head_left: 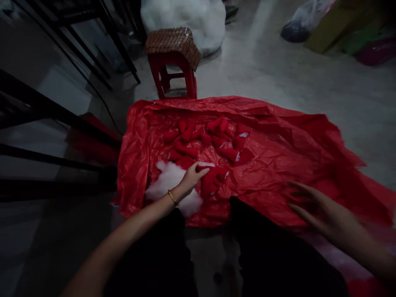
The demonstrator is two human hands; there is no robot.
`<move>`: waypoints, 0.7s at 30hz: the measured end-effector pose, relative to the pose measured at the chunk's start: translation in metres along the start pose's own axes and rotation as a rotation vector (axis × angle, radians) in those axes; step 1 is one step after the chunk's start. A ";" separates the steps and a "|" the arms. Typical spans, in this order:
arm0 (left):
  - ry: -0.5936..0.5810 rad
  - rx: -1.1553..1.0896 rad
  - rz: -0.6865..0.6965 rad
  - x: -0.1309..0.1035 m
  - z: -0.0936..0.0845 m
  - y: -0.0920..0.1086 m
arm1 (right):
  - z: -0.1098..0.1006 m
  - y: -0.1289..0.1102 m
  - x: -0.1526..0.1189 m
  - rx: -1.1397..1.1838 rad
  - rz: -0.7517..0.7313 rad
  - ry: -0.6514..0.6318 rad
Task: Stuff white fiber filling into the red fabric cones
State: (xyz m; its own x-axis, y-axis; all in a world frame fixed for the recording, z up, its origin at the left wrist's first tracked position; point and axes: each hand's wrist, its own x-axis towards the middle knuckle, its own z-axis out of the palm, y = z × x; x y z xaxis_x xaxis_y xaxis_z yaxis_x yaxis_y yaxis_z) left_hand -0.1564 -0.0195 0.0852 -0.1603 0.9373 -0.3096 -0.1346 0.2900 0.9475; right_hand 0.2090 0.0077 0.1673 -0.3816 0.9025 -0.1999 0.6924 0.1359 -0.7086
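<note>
My left hand (192, 178), with a gold bangle at the wrist, is closed on a red fabric piece (208, 168) that shows white along its upper edge. Below and left of that hand lies a heap of white stuffing (168, 181). Other red fabric pieces (213, 183) sit just right of my left hand. Blurred by motion, my right hand (318, 208) hovers over the right part of a red plastic sheet (278, 144), its fingers apart and nothing seen in them. Several red stuffed pieces (185, 150), some with white at their ends, lie grouped mid-sheet.
Behind the sheet stands a red stool (173, 62) with a brown tiled cover. A large white bundle (188, 20) is beyond it. Black metal frames (62, 111) rise along the left. At the far right are a plastic bag (298, 24) and a cardboard box (331, 29).
</note>
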 end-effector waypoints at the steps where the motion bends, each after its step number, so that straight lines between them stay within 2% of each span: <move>1: 0.005 0.009 0.016 0.005 0.001 0.003 | 0.016 -0.011 0.023 -0.043 -0.097 -0.052; 4: 0.040 0.060 0.101 0.023 -0.009 0.010 | 0.081 -0.045 0.114 -0.109 -0.447 -0.261; 7: 0.082 0.155 0.202 0.035 -0.030 0.007 | 0.143 -0.069 0.186 -0.051 -0.627 -0.374; 9: 0.086 0.233 0.236 0.037 -0.044 -0.002 | 0.169 -0.078 0.211 0.031 -0.731 -0.417; 12: 0.108 0.221 0.219 0.037 -0.056 -0.020 | 0.188 -0.085 0.223 0.072 -0.832 -0.448; 15: 0.139 0.004 0.127 0.037 -0.067 -0.033 | 0.198 -0.086 0.226 0.035 -0.804 -0.343; 17: 0.248 -0.183 0.039 0.034 -0.081 -0.034 | 0.208 -0.089 0.228 0.030 -0.763 -0.166; 19: 0.317 -0.402 -0.170 0.024 -0.097 -0.031 | 0.224 -0.098 0.226 0.064 -0.744 0.041; 21: 0.252 -0.627 -0.419 0.011 -0.112 -0.027 | 0.245 -0.116 0.221 0.117 -0.811 0.164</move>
State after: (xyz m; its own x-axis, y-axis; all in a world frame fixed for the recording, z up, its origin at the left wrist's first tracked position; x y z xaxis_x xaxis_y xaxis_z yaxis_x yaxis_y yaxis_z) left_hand -0.2640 -0.0385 0.0467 -0.1808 0.6804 -0.7102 -0.7464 0.3753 0.5496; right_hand -0.1051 0.0910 0.0396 -0.6339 0.5927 0.4969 0.1700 0.7335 -0.6580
